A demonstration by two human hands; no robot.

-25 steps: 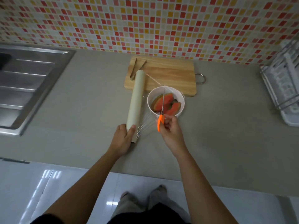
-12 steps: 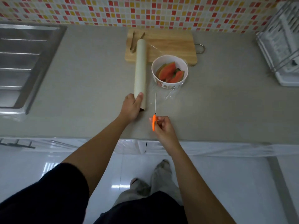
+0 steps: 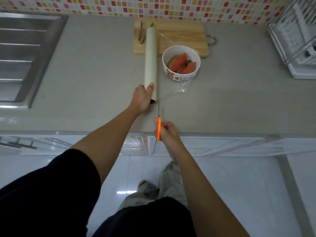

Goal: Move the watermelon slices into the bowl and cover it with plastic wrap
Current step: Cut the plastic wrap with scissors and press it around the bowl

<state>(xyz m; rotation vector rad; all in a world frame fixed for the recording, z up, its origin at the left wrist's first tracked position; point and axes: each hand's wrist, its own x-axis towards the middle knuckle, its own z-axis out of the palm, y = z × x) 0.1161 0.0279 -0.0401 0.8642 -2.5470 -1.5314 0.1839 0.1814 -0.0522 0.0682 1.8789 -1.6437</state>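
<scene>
Cutting seems done: left hand (image 3: 142, 98) grips the cream plastic-wrap roll (image 3: 150, 60), right hand (image 3: 166, 133) clasps orange-handled scissors (image 3: 159, 128) at its six o'clock; next, seal the white ceramic bowl (image 3: 177, 76).

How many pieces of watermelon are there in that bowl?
2 clearly, both in the bowl: a larger watermelon slice on the left, a smaller slice on the right. A red sliver low between them may be a third; more could lie hidden underneath.
</scene>
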